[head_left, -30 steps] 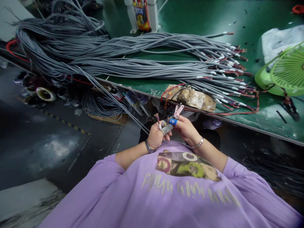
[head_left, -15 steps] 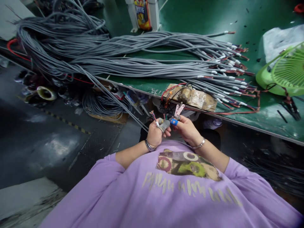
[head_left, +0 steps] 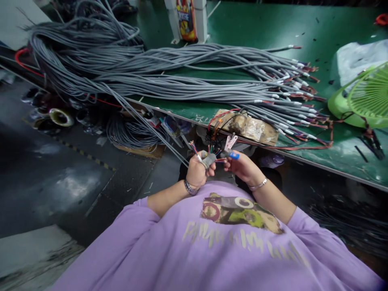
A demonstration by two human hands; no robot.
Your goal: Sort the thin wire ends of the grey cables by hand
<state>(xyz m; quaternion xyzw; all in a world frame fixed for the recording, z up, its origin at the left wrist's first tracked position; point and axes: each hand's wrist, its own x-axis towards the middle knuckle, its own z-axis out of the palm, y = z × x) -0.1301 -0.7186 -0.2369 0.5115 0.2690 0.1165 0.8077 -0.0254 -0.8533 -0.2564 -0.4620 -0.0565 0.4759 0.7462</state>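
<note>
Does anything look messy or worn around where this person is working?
A little. The brown block at the near edge of the green table looks stained and patchy. Dark scraps lie scattered across the tabletop, and one grey cable end sticks out apart from the cable bundle.

Grey cables (head_left: 182, 87): smooth plastic, satin. Tabletop (head_left: 257, 24): glossy. Fan (head_left: 371, 91): smooth plastic. Shirt (head_left: 169, 250): matt cloth. Bracelet (head_left: 258, 184): shiny metal.

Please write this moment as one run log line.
left hand: holds cable end | right hand: at coloured wires | bench: grey cables, green fan
</note>
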